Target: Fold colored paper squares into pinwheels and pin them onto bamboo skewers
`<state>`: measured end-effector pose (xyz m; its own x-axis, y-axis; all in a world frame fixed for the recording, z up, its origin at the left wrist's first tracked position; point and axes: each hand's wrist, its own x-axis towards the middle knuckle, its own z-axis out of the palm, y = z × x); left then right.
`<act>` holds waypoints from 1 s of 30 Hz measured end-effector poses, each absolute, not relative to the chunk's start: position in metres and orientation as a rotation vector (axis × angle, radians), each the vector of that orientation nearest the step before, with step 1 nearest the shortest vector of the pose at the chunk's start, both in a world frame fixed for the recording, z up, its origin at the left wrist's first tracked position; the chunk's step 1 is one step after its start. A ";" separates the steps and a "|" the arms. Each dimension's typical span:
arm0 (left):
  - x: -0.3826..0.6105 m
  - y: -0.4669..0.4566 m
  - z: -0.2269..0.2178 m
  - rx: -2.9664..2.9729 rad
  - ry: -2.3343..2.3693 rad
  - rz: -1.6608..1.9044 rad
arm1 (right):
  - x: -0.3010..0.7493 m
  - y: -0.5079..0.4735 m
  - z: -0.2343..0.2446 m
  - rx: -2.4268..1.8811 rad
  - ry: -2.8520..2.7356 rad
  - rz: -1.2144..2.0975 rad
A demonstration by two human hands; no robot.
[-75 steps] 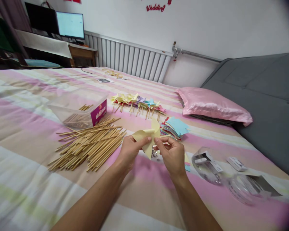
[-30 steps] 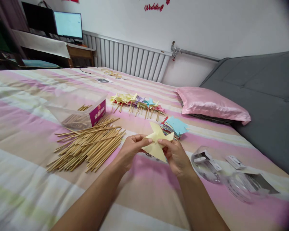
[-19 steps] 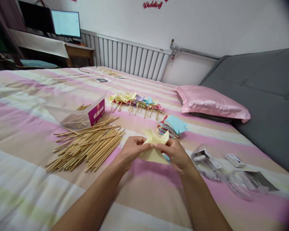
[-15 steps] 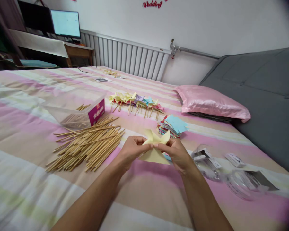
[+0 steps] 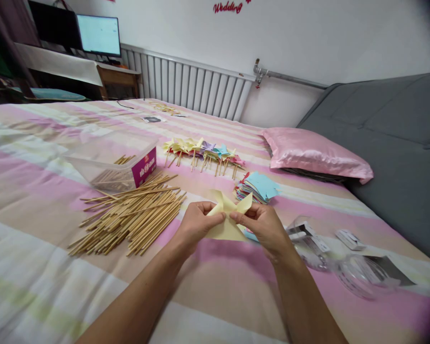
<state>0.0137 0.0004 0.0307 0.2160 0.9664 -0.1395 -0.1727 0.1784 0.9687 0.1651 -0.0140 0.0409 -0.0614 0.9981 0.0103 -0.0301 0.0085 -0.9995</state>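
Up on the wall (image 5: 308, 40) I see the curly red word "Wedding" (image 5: 228, 7). The clear box (image 5: 109, 165) has a purple label (image 5: 144, 167) with white writing (image 5: 142, 171), too small for me to read. The left hand (image 5: 196, 223) and the right hand (image 5: 267, 227) both pinch the yellow paper pinwheel (image 5: 225, 230) near its middle, so it sits right between them, over the striped bed (image 5: 229, 296)

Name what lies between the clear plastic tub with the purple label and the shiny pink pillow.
In the head view, a row of multicoloured, stick-mounted paper pinwheels lies between them.
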 end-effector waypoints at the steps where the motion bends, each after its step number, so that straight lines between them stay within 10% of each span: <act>1: 0.014 0.000 0.031 1.038 1.002 1.032 | 0.165 -0.014 0.041 -1.164 -1.236 1.237; 30: 0.005 0.011 0.025 0.724 0.951 1.194 | 0.167 -0.028 0.057 -1.125 -1.548 0.828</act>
<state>0.0046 0.0108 0.0251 0.0865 0.9716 -0.2203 -0.4319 0.2359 0.8705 0.1675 -0.0280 0.0569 -0.0572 0.9434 0.3268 0.2521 0.3304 -0.9096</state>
